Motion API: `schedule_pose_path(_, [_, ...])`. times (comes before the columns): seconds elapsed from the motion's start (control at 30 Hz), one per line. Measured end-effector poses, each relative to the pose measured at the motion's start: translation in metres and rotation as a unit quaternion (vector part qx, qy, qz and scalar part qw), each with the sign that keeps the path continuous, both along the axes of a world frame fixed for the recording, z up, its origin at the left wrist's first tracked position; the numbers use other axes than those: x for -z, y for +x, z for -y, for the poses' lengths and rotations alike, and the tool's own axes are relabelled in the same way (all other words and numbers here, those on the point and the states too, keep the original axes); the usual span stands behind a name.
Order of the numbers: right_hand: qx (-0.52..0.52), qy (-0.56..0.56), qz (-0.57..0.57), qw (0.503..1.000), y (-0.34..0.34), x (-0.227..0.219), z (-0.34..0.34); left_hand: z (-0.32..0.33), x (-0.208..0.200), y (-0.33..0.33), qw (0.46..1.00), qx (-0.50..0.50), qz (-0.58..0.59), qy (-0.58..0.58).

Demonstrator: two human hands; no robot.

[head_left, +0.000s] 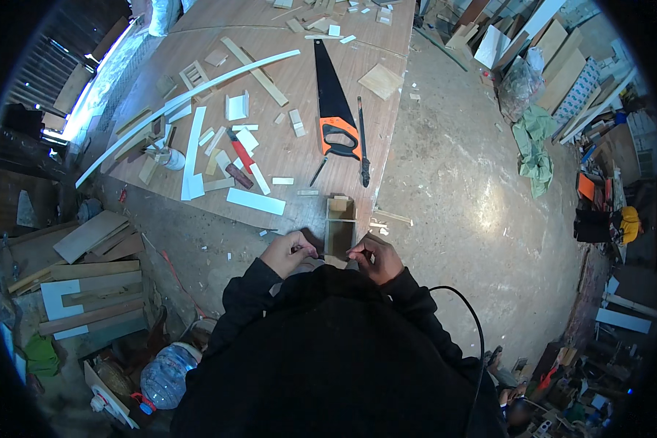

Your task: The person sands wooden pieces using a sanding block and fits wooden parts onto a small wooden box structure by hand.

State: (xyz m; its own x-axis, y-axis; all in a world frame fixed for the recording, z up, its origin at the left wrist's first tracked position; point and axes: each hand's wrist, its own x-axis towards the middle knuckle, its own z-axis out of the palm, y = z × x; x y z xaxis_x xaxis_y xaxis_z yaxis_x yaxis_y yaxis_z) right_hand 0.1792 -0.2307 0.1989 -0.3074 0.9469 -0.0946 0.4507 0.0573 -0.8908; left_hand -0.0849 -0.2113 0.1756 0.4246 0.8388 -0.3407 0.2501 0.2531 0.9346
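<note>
A wooden box (341, 235) is seen at the near right corner of the surface (292, 157), flanked by the left hand (290, 252) and right hand (377, 260), each drawn into a pinch; whether anything is held cannot be told. Beyond, a saw (333, 95) is laid.

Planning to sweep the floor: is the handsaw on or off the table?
On: the handsaw lies on the table, its black blade and orange handle inside the table's edges.

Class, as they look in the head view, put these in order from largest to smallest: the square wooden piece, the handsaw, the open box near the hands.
1. Handsaw
2. Open box
3. Square wooden piece
</note>
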Motion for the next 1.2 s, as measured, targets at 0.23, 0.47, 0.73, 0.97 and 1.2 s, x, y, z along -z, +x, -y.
schedule_pose_path(0.23, [0.013,0.011,-0.031,0.999,0.002,0.004,0.000,-0.002,0.000,-0.006,1.000,0.024,0.006,0.001])
schedule_pose_path(0.47, [0.131,0.154,-0.018,0.979,0.019,0.010,-0.005,-0.013,-0.001,-0.016,0.999,0.004,-0.032,0.016])
schedule_pose_path(0.73, [0.249,0.118,-0.098,0.956,0.025,0.013,0.004,-0.013,0.013,-0.023,0.995,-0.061,0.020,0.073])
schedule_pose_path(0.97, [0.248,0.054,-0.123,0.959,0.019,0.018,0.021,0.000,0.023,-0.024,0.995,-0.082,0.005,0.059])
schedule_pose_path(1.2, [0.233,0.019,-0.137,0.963,0.023,0.018,0.028,0.004,0.072,-0.011,0.990,-0.137,0.033,-0.016])
